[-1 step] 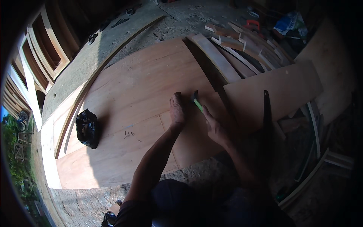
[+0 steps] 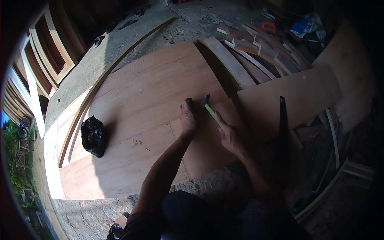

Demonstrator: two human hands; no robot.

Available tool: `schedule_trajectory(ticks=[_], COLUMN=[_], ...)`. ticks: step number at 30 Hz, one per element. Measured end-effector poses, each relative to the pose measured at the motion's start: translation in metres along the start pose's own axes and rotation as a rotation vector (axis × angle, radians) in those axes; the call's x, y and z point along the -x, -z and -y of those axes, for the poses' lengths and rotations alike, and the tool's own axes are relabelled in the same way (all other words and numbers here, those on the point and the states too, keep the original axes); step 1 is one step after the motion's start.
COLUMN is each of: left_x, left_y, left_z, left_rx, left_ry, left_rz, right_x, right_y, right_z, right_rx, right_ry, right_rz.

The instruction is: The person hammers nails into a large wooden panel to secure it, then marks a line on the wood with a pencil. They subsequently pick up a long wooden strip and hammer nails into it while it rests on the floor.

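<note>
My right hand (image 2: 229, 136) is wrapped round the green handle of a hammer (image 2: 210, 110). Its dark head hovers at or just over a large plywood sheet (image 2: 156, 76); contact cannot be made out. Just left of the hammer head, my left hand (image 2: 187, 116) rests on the sheet with its fingers closed together. Whatever those fingertips pinch, if anything, is hidden or too small to see. Several loose nails (image 2: 138, 142) lie on the plywood to the left of my left forearm. Farther left stands a crumpled black plastic bag (image 2: 92, 136), its top gathered open.
A long wooden strip (image 2: 108, 70) lies along the sheet's left side. To the right are a narrower plywood piece (image 2: 296, 90) and a dark handsaw (image 2: 283, 120). Cut timber pieces (image 2: 264, 46) are piled at the far right. Wooden frames (image 2: 50, 48) lean at the far left.
</note>
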State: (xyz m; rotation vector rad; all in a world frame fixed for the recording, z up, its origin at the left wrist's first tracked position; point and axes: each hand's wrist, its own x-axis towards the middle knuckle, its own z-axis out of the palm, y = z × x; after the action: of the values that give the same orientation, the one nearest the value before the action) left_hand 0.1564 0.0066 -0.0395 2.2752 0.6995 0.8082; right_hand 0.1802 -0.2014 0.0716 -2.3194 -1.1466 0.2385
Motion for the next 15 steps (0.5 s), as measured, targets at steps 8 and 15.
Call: schedule_trajectory(ticks=[8,15], left_x=[-0.003,0.002], left_y=[-0.016,-0.010], left_z=[0.015,-0.003], left_rx=[-0.121,0.055], left_ry=[-0.058,0.028], left_rz=[0.008,-0.013], right_x=[-0.007,0.002], right_y=[-0.016,-0.005], right_z=[-0.025,0.005], right_rx=[0.077,0.118], right_ry=[0.046,-0.127], right_rz=[0.035,0.185])
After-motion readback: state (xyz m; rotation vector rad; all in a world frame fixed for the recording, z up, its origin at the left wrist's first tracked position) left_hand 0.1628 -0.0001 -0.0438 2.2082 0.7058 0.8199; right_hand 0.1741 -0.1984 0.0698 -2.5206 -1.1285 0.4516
